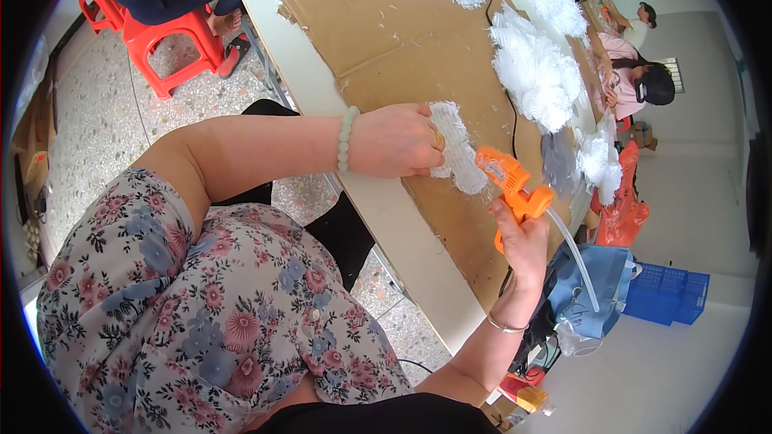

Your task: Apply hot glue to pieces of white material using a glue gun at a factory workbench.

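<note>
My right hand is wrapped round the handle of an orange hot glue gun. A long translucent glue stick sticks out of its back end. The gun's front end is close to the right edge of a white, ribbed, fuzzy-edged piece, which lies on the brown cardboard. With fingers curled over its left edge, my left hand grips this piece. My left fingertips are partly hidden. A bead bracelet circles my left wrist and a bangle my right.
White fluffy bunches lie along the table's far side, with a black cord beside them. Other people sit across the table. Red stools stand at the left. A blue bag and blue crates are at the right.
</note>
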Action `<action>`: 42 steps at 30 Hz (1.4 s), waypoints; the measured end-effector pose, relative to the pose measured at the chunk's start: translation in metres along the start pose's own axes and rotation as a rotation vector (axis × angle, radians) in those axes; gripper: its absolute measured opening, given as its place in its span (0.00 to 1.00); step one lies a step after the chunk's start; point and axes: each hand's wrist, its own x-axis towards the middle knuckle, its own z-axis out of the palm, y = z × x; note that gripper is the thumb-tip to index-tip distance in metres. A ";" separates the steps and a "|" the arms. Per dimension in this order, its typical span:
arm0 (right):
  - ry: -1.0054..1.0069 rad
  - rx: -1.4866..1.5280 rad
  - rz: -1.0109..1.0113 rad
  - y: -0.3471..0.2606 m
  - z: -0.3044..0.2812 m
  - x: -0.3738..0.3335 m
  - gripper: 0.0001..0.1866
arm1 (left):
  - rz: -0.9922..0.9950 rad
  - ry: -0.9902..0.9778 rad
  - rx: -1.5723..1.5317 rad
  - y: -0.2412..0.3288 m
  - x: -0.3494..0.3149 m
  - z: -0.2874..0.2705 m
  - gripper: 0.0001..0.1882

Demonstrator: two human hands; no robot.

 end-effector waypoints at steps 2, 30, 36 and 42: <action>-0.044 -0.054 -0.040 0.006 0.006 0.001 0.08 | 0.000 -0.008 0.024 0.001 0.001 0.001 0.04; 0.010 -0.281 -0.179 0.004 0.019 0.021 0.12 | -0.060 -0.155 0.010 0.002 0.002 -0.003 0.08; 0.024 -0.300 -0.257 0.004 0.023 0.031 0.13 | -0.055 -0.124 -0.007 0.001 0.003 -0.001 0.08; 0.011 -0.281 -0.233 -0.005 0.026 0.035 0.14 | -0.045 -0.122 0.012 0.000 0.003 0.000 0.07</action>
